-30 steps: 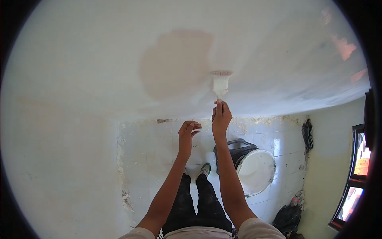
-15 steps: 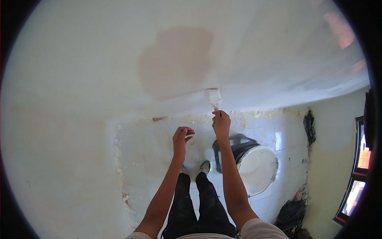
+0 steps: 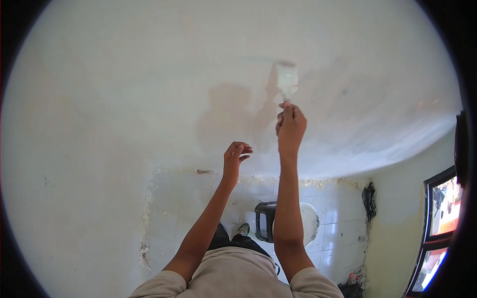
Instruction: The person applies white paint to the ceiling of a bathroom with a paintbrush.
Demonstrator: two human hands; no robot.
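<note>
My right hand (image 3: pixel 291 126) is closed around the handle of a paintbrush (image 3: pixel 287 79) coated in white. Its broad, darker tip is up against the pale wall (image 3: pixel 149 99), and a faint streak runs left from it. Lower and to the left, my left hand (image 3: pixel 237 155) hovers in front of the wall with fingers loosely bent and apart, nothing visible in it. Behind my right forearm stands a round bucket (image 3: pixel 310 223) of white material, partly hidden by the arm.
A black plastic stool (image 3: pixel 264 218) stands beside the bucket on the tiled floor (image 3: pixel 194 213). Crumbly plaster lines the wall's foot. A black plastic bag (image 3: pixel 369 201) lies by the right wall, near a dark-framed window (image 3: pixel 439 233). More dark bags (image 3: pixel 352 289) lie lower right.
My right hand has carried the paintbrush up the wall and slightly right. My left hand has risen a little too. The view has tilted up, so the floor and bucket show lower.
</note>
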